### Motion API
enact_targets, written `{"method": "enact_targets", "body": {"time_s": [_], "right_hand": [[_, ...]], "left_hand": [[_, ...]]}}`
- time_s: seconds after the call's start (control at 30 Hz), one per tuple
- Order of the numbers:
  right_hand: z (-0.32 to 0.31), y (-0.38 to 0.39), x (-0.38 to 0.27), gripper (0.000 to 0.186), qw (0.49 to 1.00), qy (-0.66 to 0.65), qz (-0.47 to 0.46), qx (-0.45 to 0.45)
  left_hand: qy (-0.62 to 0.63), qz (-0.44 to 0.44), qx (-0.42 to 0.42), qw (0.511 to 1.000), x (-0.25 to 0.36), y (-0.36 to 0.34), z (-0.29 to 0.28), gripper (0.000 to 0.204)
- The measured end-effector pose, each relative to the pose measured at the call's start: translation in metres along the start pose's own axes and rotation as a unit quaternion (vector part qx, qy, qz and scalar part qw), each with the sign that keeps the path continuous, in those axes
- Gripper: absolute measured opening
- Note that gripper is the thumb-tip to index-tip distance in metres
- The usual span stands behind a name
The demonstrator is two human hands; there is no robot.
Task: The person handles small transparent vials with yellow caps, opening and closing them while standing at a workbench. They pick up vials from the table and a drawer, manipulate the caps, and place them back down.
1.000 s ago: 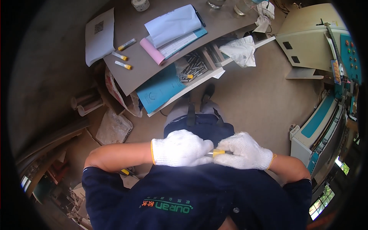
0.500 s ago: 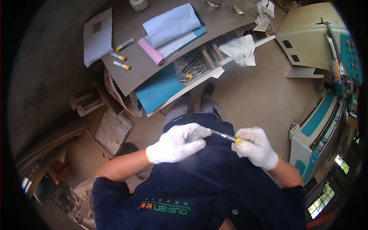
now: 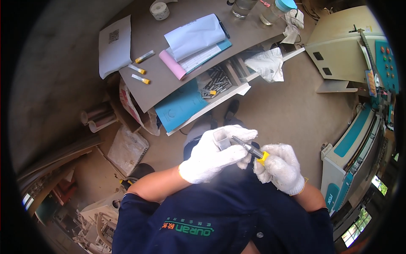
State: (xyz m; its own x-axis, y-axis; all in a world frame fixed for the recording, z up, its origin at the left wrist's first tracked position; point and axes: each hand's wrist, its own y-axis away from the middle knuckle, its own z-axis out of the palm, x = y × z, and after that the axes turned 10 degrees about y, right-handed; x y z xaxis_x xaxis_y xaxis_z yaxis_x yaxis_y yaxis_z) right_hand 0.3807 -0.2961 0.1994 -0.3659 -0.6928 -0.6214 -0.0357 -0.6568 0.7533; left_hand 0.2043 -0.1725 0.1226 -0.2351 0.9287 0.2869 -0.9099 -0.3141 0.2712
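My left hand (image 3: 205,158), in a white knitted glove, holds a clear square plastic tube (image 3: 221,139) between thumb and palm, its open end showing. In my right hand (image 3: 281,168), gloved alike, is a yellow plastic cap (image 3: 262,158) with a metal router bit (image 3: 248,147) standing out of it. The bit points up and left, its tip beside the tube, outside it. My left fingertips are close to the bit's shank; whether they touch it I cannot tell. Both hands are in front of my dark blue shirt.
Ahead is a brown desk (image 3: 163,86) with yellow-capped tubes (image 3: 141,79), a pink-edged pad (image 3: 172,64), papers and glass jars. Its open drawer (image 3: 220,101) holds loose bits (image 3: 219,80) and a blue folder (image 3: 179,108). A beige and teal machine (image 3: 338,46) stands at the right.
The left hand has shifted right and turned, so the tube's open end now shows. The bit is tilted more steeply. The whole view has shifted slightly.
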Motion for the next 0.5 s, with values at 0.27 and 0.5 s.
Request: {"method": "enact_targets", "body": {"time_s": [0.27, 0.5], "right_hand": [[0.0050, 0.0026, 0.0050, 0.033, 1.000, 0.001, -0.023, 0.010], [0.0009, -0.0030, 0.0097, 0.048, 0.997, 0.016, -0.064, -0.044]], "left_hand": [[0.020, 0.007, 0.019, 1.000, -0.0012, -0.0011, 0.0023, 0.039], [0.013, 0.014, 0.018, 1.000, 0.0011, -0.0013, 0.0038, 0.039]]}}
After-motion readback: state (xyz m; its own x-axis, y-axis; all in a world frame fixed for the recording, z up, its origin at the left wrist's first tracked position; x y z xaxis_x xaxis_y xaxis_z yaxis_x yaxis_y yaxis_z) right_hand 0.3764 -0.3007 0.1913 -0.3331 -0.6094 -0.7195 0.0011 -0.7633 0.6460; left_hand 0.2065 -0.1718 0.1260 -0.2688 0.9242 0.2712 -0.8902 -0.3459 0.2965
